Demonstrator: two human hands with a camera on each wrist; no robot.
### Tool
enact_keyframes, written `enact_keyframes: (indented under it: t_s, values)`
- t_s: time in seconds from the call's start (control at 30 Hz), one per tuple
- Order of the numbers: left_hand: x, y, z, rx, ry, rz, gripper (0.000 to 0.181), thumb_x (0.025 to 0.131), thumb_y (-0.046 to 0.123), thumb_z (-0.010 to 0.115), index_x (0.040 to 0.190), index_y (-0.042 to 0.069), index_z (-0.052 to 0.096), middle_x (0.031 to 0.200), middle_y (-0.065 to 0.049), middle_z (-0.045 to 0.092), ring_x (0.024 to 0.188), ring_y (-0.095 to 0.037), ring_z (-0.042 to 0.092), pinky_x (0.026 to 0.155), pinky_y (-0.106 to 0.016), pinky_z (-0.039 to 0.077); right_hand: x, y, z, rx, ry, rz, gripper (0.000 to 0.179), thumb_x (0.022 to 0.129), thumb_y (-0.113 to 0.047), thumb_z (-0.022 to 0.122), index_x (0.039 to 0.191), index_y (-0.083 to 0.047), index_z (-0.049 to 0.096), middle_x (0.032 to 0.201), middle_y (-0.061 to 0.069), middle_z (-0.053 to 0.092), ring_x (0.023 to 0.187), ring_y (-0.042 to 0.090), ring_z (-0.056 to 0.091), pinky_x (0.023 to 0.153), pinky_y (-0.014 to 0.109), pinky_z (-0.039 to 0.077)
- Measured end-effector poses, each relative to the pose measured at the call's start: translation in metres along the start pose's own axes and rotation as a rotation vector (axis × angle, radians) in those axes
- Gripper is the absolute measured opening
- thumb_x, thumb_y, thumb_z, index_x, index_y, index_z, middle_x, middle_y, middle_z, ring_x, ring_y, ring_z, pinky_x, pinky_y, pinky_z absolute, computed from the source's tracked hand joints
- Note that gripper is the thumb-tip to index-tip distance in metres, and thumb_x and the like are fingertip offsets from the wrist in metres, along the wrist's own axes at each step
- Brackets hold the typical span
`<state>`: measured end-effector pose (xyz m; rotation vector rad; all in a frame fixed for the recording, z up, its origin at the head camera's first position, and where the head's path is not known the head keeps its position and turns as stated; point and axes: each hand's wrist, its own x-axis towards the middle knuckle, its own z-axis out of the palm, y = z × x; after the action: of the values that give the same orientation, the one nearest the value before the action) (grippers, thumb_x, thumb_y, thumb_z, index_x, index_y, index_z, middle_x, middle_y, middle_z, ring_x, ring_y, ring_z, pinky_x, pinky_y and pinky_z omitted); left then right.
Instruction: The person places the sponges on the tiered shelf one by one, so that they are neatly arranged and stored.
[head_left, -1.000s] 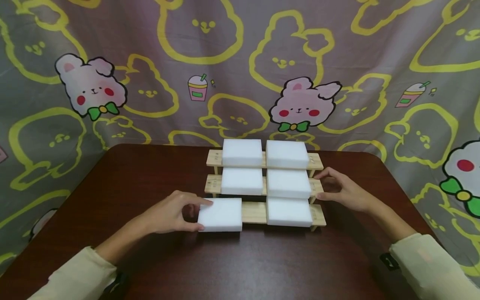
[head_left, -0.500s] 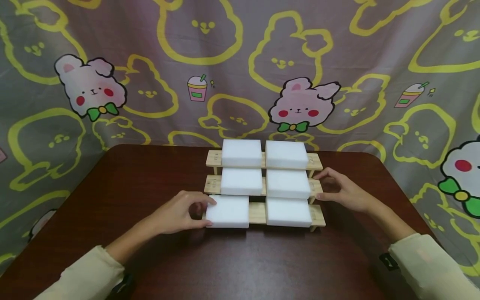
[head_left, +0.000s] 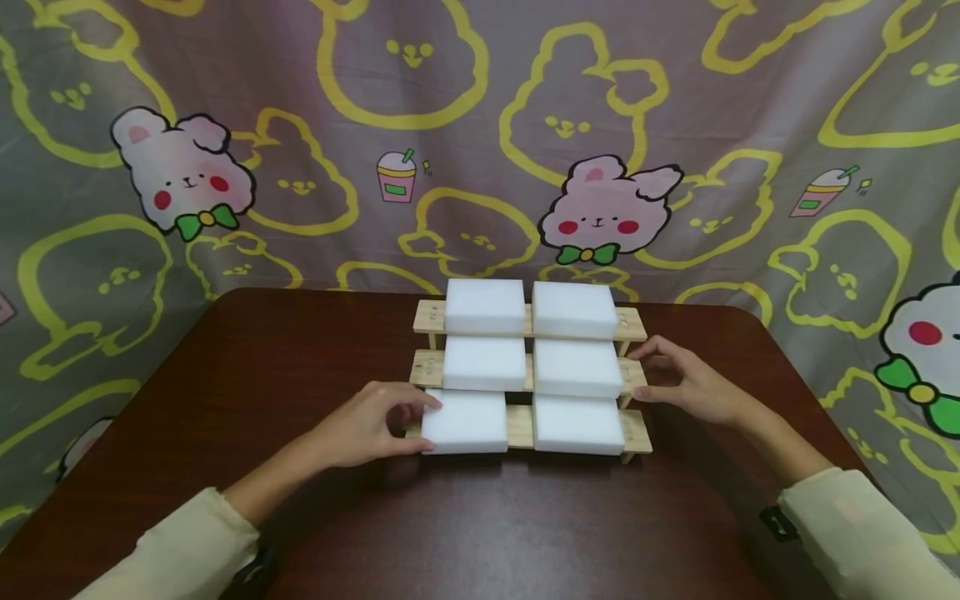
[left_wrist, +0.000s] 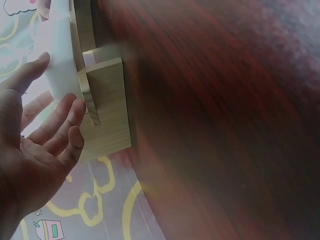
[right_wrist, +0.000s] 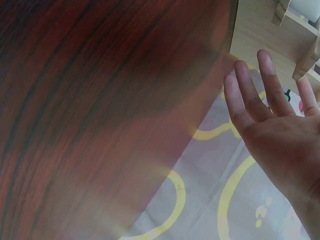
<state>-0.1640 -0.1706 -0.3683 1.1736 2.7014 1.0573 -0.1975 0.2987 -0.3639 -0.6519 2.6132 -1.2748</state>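
My left hand (head_left: 375, 425) holds a white foam block (head_left: 467, 422) at its left end, thumb at the front edge and a finger over the back corner. The block lies on the left part of the lowest tier of a three-step wooden stand (head_left: 520, 427). In the left wrist view, the thumb and fingers of the left hand (left_wrist: 42, 135) meet the foam block (left_wrist: 61, 55) beside the wooden step. My right hand (head_left: 693, 385) grips the right end of the middle tier between thumb and index finger. The right hand's (right_wrist: 280, 120) other fingers stretch free in the right wrist view.
More white blocks sit in pairs on the upper tiers (head_left: 573, 308), and one block (head_left: 577, 423) lies at the lowest tier's right. A narrow gap separates the two lowest blocks. The stand is on a dark wooden table (head_left: 480, 533), with a patterned curtain (head_left: 465, 150) behind.
My left hand has moved right with the foam block, from the stand's lower left front onto the lowest tier, narrowing the gap to the right block. The right hand has stayed put.
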Motion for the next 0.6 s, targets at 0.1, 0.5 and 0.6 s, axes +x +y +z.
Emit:
enact_keyframes:
  t_s: [0.1,0.5,0.6]
  values:
    - [0.002,0.001,0.001,0.002,0.003,0.007,0.039,0.082,0.019,0.089,0.115,0.004,0.075,0.092,0.005,0.069,0.081,-0.01,0.061,0.07,-0.029,0.053,0.0,0.0,0.0,-0.002,0.001,0.0,0.045,0.093,-0.013,0.078,0.127,-0.004,0.051,0.133,0.022,0.063,0.115,0.035,0.062,0.085,0.029,0.056]
    - [0.01,0.005,0.008,-0.014,0.013,-0.003,0.038,0.083,0.019,0.089,0.115,0.004,0.075,0.085,0.003,0.066,0.071,-0.008,0.058,0.062,-0.024,0.05,0.0,0.002,0.0,-0.001,0.004,-0.009,0.045,0.093,-0.012,0.078,0.127,-0.004,0.051,0.132,0.021,0.063,0.116,0.035,0.062,0.084,0.03,0.057]
    - [0.012,0.005,0.009,-0.022,0.007,0.002,0.038,0.084,0.018,0.088,0.116,0.003,0.075,0.084,0.002,0.066,0.072,-0.009,0.058,0.063,-0.024,0.051,0.0,0.002,0.0,-0.003,0.002,-0.011,0.045,0.093,-0.012,0.078,0.127,-0.004,0.051,0.131,0.022,0.064,0.115,0.034,0.063,0.084,0.029,0.057]
